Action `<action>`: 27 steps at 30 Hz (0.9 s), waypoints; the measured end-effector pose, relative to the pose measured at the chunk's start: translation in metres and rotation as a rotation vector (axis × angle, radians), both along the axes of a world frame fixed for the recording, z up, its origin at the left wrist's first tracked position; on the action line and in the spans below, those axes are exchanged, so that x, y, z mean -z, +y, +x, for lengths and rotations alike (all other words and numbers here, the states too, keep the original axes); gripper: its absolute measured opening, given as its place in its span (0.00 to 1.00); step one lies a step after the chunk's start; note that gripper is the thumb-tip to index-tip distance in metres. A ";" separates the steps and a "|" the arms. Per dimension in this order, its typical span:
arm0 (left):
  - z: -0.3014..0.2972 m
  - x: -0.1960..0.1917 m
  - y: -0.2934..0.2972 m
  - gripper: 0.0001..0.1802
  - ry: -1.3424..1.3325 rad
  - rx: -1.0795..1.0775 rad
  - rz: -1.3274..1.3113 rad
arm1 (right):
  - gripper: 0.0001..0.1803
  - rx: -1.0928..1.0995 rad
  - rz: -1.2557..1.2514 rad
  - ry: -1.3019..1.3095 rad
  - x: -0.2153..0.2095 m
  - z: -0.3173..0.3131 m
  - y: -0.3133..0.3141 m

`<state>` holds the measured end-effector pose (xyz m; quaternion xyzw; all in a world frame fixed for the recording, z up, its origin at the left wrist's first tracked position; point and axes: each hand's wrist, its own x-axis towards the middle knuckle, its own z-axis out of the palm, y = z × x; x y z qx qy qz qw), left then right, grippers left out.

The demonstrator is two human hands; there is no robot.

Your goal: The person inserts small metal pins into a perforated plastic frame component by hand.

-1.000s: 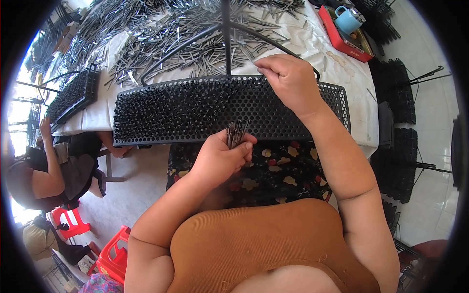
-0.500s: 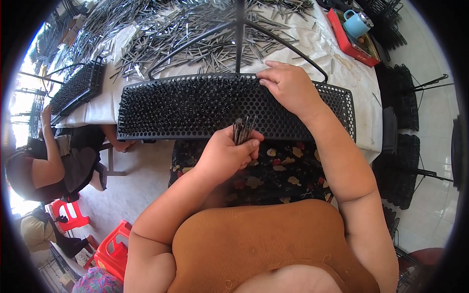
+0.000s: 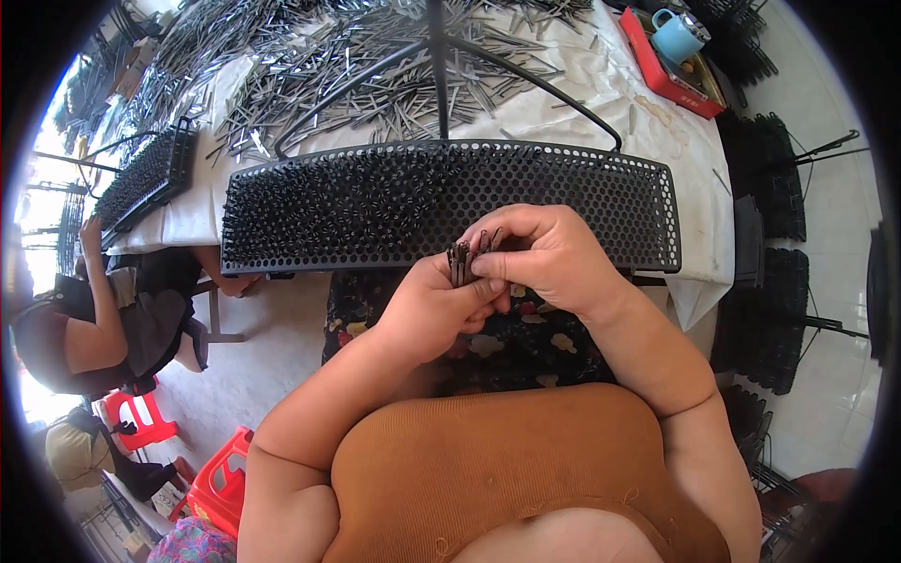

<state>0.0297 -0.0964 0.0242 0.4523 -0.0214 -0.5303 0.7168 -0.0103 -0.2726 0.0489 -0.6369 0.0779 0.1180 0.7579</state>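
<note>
My left hand (image 3: 439, 298) is closed round a bundle of thin dark metal strips (image 3: 460, 263), their looped ends sticking up. Over that bundle, my right hand (image 3: 535, 251) pinches at the strips with thumb and fingers; how many it grips I cannot make out. Just beyond both hands lies a long black perforated panel (image 3: 582, 202) with rows of round holes. Upright dark pieces (image 3: 319, 206) crowd its left half, and a few more follow the far edge to the right. Part of the panel's near edge is hidden behind my hands.
A black rod frame (image 3: 441, 89) rises behind the panel. Loose strips (image 3: 394, 89) are heaped across the white-covered table (image 3: 657, 131). A red box (image 3: 662, 75) holds a light-blue mug (image 3: 678, 39). At left, another person (image 3: 94, 319) works at a similar panel (image 3: 150, 178). Red stools (image 3: 221, 483) stand lower left.
My right hand has come down from the panel's far edge to the bundle in my left hand, and its fingers have closed there. My left hand has hardly moved.
</note>
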 end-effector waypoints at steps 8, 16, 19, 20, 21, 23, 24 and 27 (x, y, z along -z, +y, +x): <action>-0.011 -0.002 -0.007 0.08 -0.080 -0.025 0.112 | 0.13 0.258 0.065 -0.115 0.004 -0.007 0.002; -0.016 0.003 -0.007 0.09 0.176 0.017 -0.012 | 0.13 -0.029 0.026 0.006 0.000 -0.010 -0.020; -0.015 -0.005 -0.012 0.07 0.107 0.029 -0.010 | 0.11 0.052 0.043 -0.075 0.012 -0.014 -0.020; -0.015 -0.005 -0.014 0.07 0.107 0.030 -0.011 | 0.10 0.141 0.009 -0.168 0.014 -0.016 -0.019; -0.015 -0.006 -0.017 0.07 0.016 0.007 0.060 | 0.10 0.141 0.008 -0.168 0.013 -0.016 -0.017; -0.015 -0.004 -0.017 0.06 -0.076 -0.019 0.136 | 0.10 0.233 -0.053 -0.170 0.009 -0.016 -0.014; -0.016 -0.001 -0.016 0.06 -0.048 -0.047 0.131 | 0.10 0.232 -0.051 -0.171 0.009 -0.016 -0.015; -0.018 0.001 -0.014 0.07 0.011 -0.071 0.104 | 0.11 0.134 -0.066 -0.155 0.008 -0.017 -0.017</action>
